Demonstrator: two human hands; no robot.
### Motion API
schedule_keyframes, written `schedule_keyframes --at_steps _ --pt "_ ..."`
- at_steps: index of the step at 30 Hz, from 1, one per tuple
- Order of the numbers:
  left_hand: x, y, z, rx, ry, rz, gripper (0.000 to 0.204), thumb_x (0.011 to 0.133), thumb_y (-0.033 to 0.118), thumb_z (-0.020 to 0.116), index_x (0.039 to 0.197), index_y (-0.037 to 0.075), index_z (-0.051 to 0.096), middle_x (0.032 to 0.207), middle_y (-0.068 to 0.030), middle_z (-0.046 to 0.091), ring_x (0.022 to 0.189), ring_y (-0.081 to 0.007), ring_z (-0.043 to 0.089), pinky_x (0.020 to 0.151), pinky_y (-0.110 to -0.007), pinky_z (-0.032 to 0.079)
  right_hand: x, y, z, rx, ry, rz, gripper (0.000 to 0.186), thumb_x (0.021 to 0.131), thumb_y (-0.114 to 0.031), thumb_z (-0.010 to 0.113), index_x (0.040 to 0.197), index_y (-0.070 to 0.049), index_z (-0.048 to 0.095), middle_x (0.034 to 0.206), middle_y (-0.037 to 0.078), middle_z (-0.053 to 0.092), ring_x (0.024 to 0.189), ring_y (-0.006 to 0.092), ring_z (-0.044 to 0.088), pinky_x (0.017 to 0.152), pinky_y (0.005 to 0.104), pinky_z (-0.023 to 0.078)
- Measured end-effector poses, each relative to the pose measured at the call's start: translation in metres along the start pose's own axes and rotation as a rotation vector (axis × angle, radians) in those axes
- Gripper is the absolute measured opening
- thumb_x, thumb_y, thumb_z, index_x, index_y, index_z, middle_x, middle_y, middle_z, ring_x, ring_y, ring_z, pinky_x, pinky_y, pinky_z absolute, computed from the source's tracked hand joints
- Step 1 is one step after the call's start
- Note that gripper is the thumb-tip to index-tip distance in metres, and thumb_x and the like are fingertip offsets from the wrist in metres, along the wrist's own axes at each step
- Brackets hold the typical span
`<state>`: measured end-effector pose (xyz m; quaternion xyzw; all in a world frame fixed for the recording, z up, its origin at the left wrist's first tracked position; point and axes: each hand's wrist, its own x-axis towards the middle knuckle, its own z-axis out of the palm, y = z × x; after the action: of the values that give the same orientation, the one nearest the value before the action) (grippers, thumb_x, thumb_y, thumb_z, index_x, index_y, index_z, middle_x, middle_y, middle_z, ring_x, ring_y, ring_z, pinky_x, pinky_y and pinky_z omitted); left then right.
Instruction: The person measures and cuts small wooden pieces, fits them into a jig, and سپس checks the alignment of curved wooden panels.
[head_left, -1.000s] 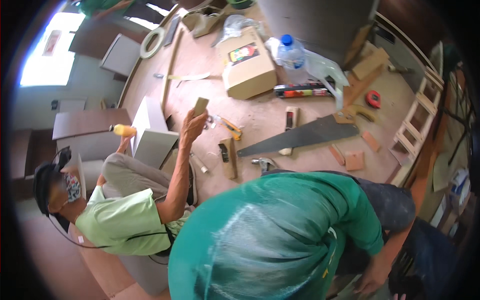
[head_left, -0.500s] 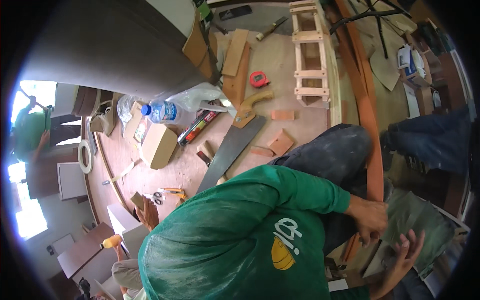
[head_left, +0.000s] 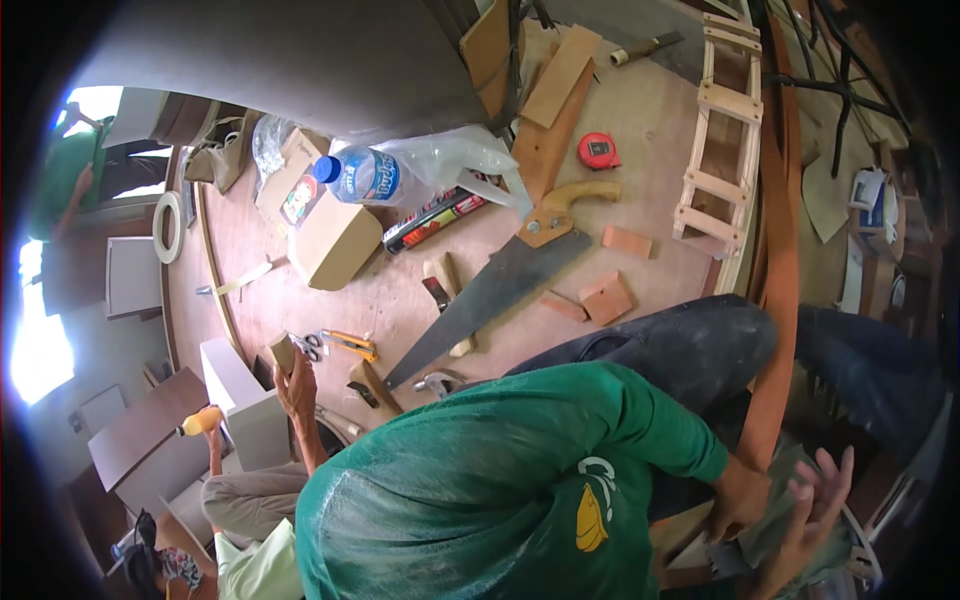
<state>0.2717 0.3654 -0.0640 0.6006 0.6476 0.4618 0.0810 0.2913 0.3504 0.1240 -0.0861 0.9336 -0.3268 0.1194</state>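
Observation:
My left hand (head_left: 740, 497) reaches out of a dusty green sleeve at the lower right. Its fingers are curled in beside the end of a long reddish-brown wooden board (head_left: 772, 400); whether they hold anything is hidden. Just to the right is my right hand (head_left: 818, 505), slightly blurred, with its fingers spread and nothing in them. My bent knee (head_left: 735, 330), in dark dusty trousers, lies on the near side of the board. A handsaw (head_left: 490, 300) with a wooden handle lies on the plywood surface, among small reddish wood blocks (head_left: 607, 298).
At left a seated co-worker holds a small wood block (head_left: 283, 352) and a yellow bottle (head_left: 203, 420). Scissors (head_left: 312, 345), an orange cutter (head_left: 350, 345), a water bottle (head_left: 358, 175), a red tape measure (head_left: 598, 150) and a slatted wooden frame (head_left: 722, 150) lie about.
My view has turned, so the surface and tools sit farther right and more of the co-worker shows. My left hand stays curled by the board; my right hand remains spread.

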Motion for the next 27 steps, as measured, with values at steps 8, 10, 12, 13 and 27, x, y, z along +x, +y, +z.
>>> schedule_keyframes --at_steps 8,10,12,13,27 --pt "-0.027 0.005 0.001 -0.036 0.038 0.055 0.046 0.087 0.056 0.072 0.121 0.027 0.079 0.101 -0.0012 0.078 0.1 -0.0228 0.073 0.085 -0.043 0.053 0.031 -0.025 0.058 0.081 -0.186 0.022 0.07 0.102 -0.029 0.062 0.16 -0.003 0.035 0.138 0.016 0.056 0.113 0.0207 0.059 0.101 0.0353 0.045" --pt "-0.075 0.016 -0.004 -0.049 0.096 -0.092 0.044 0.087 0.054 0.072 0.122 0.027 0.078 0.102 -0.0026 0.077 0.1 -0.0237 0.073 0.085 -0.043 0.054 0.032 -0.019 0.064 0.079 -0.199 0.008 0.069 0.102 -0.029 0.062 0.16 -0.003 0.036 0.137 0.015 0.057 0.111 0.0201 0.059 0.101 0.0355 0.045" --pt "-0.123 0.037 -0.007 -0.058 0.173 -0.205 0.043 0.088 0.052 0.072 0.123 0.027 0.077 0.103 -0.004 0.076 0.1 -0.0246 0.073 0.085 -0.043 0.054 0.031 -0.019 0.062 0.039 -0.174 0.023 0.068 0.103 -0.029 0.061 0.16 -0.003 0.036 0.136 0.014 0.058 0.111 0.0196 0.059 0.101 0.0355 0.045" --pt "-0.158 0.049 -0.007 -0.044 0.219 -0.308 0.043 0.088 0.051 0.072 0.123 0.027 0.077 0.104 -0.0047 0.076 0.1 -0.025 0.072 0.085 -0.043 0.054 0.031 -0.018 0.062 0.028 -0.18 0.027 0.068 0.103 -0.029 0.061 0.16 -0.003 0.036 0.136 0.014 0.058 0.111 0.0193 0.06 0.101 0.0355 0.045" --pt "-0.603 0.448 0.259 0.847 0.633 -2.344 0.037 0.092 0.035 0.072 0.128 0.025 0.073 0.112 -0.0147 0.07 0.1 -0.0312 0.071 0.086 -0.043 0.056 0.047 -0.044 0.102 0.032 -0.395 -0.043 0.063 0.102 -0.024 0.063 0.157 -0.003 0.042 0.137 0.017 0.058 0.116 0.0237 0.06 0.104 0.0386 0.048"
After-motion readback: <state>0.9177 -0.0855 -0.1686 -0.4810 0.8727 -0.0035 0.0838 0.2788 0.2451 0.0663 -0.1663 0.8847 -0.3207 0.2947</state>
